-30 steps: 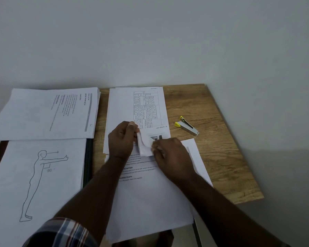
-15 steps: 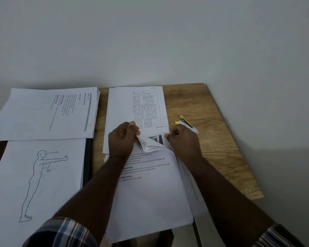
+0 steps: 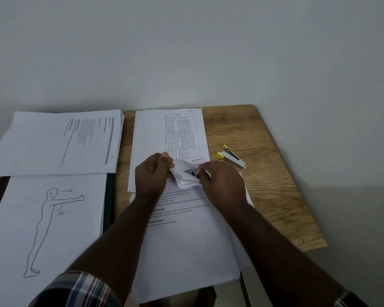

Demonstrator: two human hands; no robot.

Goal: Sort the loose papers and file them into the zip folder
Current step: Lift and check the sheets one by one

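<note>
A stack of printed papers (image 3: pixel 186 244) lies in front of me on the wooden table (image 3: pixel 264 196). My left hand (image 3: pixel 152 176) pinches the curled-up top corner of this stack. My right hand (image 3: pixel 222 182) grips the same lifted corner sheets from the right. Behind it lies a sheet with a table of text (image 3: pixel 182 134). At the far left lies another paper pile (image 3: pixel 53 142). A sheet with a standing figure drawing (image 3: pixel 49 229) lies at the near left, over a dark folder edge (image 3: pixel 108 209).
A small yellow and silver stapler (image 3: pixel 232 157) lies on the table to the right of the papers. A white wall stands right behind the table. The table's right edge runs close by the stapler.
My right hand went out toward the stapler, then came back to the lifted corner. The corner sheets are now curled up more between both hands.
</note>
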